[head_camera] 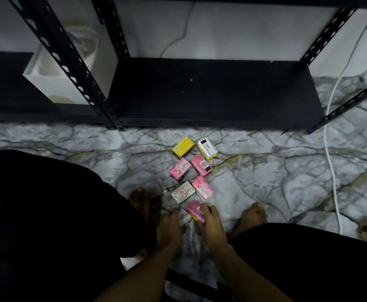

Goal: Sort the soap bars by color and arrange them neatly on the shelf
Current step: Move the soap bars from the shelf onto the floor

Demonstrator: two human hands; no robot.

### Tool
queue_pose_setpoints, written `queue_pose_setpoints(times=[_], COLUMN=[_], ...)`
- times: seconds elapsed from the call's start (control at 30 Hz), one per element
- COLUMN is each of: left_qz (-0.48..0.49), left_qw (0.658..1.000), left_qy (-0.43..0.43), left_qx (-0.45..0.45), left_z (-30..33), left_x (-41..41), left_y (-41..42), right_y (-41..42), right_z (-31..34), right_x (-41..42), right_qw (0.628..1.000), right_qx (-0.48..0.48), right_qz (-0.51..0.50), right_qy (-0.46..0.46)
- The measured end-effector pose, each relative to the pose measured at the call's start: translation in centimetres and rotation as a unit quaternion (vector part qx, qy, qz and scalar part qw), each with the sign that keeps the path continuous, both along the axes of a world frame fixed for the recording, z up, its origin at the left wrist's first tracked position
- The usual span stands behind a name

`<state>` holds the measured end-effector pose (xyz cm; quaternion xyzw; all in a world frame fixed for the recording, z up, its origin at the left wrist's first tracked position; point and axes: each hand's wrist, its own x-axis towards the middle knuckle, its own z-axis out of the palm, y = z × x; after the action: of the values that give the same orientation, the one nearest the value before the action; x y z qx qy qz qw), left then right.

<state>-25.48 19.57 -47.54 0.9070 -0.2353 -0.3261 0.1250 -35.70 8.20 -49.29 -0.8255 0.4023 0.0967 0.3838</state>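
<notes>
The person squats on the grey-veined marble floor (265, 182) w/ small rectangular wrapped soap bars laid in two loose columns between the feet and the black metal shelf (211, 94), prob. spread out so colours read at a glance before sorting.

Right hand (213, 225): fingers curled over the near pink wrapped soap bar (194, 211), thumb side hidden, so it looks gripped, ready to lift. A sliver of yellow shows under that bar, poss. a second bar; can't tell.

Left hand (170, 225): fingers bent down onto a white wrapped soap bar (184, 216) just left of the pink one; a loose hold, most of the bar showing past the fingertips.

Just beyond the fingertips: a cream-white bar (182, 191) and a pink bar (202, 188). Further out, two more pink bars (179, 168), then a yellow bar (183, 146) and a white-backed barcode bar (207, 148) nearest the shelf. The shelf board holds no soap yet, so the sort is barely begun.
</notes>
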Motion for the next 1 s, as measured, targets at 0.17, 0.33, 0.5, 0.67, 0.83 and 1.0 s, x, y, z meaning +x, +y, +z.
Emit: queue_pose_setpoints(times=[0.17,0.33,0.5,0.67,0.83,1.0], left_qz=[0.008,-0.003,0.061,0.254,0.363,0.396], left_qw=[1.000,1.000,0.990,0.962,0.915,0.893], left_qy=[0.010,0.026,0.113,0.091,0.176,0.213], left_qx=[-0.006,-0.015,-0.059,-0.054,-0.017,-0.036], left_z=[-1.4,-2.3,-2.3,-2.8,-3.1,-5.9], left_x=[-0.2,-0.1,0.6,0.7,1.1,1.1], left_y=[-0.7,-0.5,-0.6,0.2,0.5,0.4], right_y=[-0.6,-0.9,-0.8,-0.6,-1.5,-1.7], right_z=[-0.9,-0.7,-0.4,-0.3,-1.2,-2.9], right_x=[-0.4,-0.7,-0.2,-0.2,-0.1,0.1], right_qw=[1.000,0.999,0.999,0.981,0.926,0.883], right_qx=[-0.012,-0.009,0.007,0.007,0.115,0.203], right_qz=[0.012,0.017,0.020,-0.191,-0.357,-0.423], right_qy=[0.021,0.044,0.049,-0.015,0.046,0.021])
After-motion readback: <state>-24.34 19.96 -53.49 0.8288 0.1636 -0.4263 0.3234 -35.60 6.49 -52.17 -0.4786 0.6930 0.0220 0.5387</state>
